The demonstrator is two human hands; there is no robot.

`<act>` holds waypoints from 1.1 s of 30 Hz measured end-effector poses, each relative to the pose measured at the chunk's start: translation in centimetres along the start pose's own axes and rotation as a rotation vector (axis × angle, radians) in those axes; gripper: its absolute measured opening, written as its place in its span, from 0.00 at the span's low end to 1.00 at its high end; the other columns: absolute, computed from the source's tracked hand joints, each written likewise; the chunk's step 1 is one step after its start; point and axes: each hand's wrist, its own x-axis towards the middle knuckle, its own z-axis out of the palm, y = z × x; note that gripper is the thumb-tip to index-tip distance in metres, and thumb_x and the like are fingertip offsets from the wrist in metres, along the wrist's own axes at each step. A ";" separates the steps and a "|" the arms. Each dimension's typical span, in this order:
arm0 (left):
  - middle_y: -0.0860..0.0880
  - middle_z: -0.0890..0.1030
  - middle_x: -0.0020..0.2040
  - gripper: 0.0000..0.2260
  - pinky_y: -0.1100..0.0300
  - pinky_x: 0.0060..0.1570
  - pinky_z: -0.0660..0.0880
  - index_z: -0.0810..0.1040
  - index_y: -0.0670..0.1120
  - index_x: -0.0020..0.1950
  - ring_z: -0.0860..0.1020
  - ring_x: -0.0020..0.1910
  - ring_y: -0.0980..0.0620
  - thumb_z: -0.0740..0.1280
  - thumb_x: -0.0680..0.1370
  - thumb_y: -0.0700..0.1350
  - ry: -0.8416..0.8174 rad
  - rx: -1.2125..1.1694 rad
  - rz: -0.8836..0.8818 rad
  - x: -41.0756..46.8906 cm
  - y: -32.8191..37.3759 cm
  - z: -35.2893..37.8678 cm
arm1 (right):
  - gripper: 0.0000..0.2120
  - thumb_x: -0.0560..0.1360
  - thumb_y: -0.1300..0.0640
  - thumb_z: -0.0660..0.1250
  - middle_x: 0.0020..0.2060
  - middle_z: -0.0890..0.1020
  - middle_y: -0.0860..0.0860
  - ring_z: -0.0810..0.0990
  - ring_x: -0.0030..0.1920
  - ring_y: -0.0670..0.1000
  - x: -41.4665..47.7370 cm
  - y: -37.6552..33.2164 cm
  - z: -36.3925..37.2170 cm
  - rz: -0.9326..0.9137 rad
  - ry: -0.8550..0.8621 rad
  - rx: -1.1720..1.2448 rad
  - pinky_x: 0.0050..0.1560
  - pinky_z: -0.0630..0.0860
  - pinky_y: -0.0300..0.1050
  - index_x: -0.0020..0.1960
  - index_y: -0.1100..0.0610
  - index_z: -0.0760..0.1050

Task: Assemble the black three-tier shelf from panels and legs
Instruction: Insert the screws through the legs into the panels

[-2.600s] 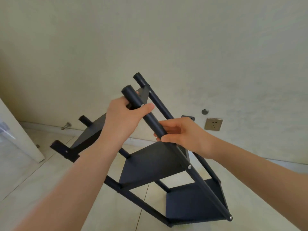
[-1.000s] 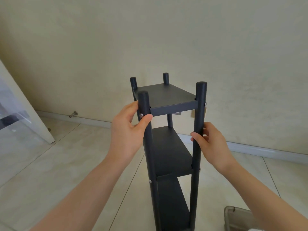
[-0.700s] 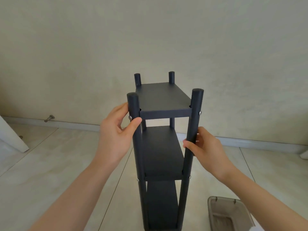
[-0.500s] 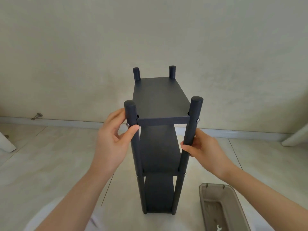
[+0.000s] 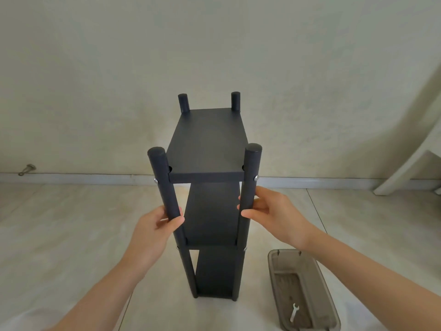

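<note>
The black three-tier shelf (image 5: 210,144) stands upright on the tiled floor in front of me, all three panels fixed between four round legs with silver screws at the joints. My left hand (image 5: 152,232) wraps the near left leg (image 5: 164,185) below the top panel. My right hand (image 5: 274,216) grips the near right leg (image 5: 249,187) at about the same height. The lower ends of the far legs are hidden behind the panels.
A grey-brown plastic tray (image 5: 327,295) lies on the floor to the right of the shelf, with a small white wrench (image 5: 294,312) in it. A pale wall with a skirting board runs behind. A white furniture frame (image 5: 405,163) leans at the far right; a metal door stop (image 5: 26,169) sits far left.
The shelf went from tilted in the air to standing upright on the floor. Both hands slid down the near legs, the left one from the top joint to below it.
</note>
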 end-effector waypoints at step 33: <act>0.52 0.84 0.50 0.08 0.50 0.51 0.81 0.78 0.53 0.60 0.84 0.50 0.51 0.67 0.82 0.46 0.101 -0.166 0.020 7.7 2.9 -3.5 | 0.13 0.75 0.63 0.72 0.46 0.87 0.49 0.86 0.47 0.48 4.7 -7.2 0.7 -0.072 0.141 0.377 0.49 0.83 0.44 0.59 0.57 0.81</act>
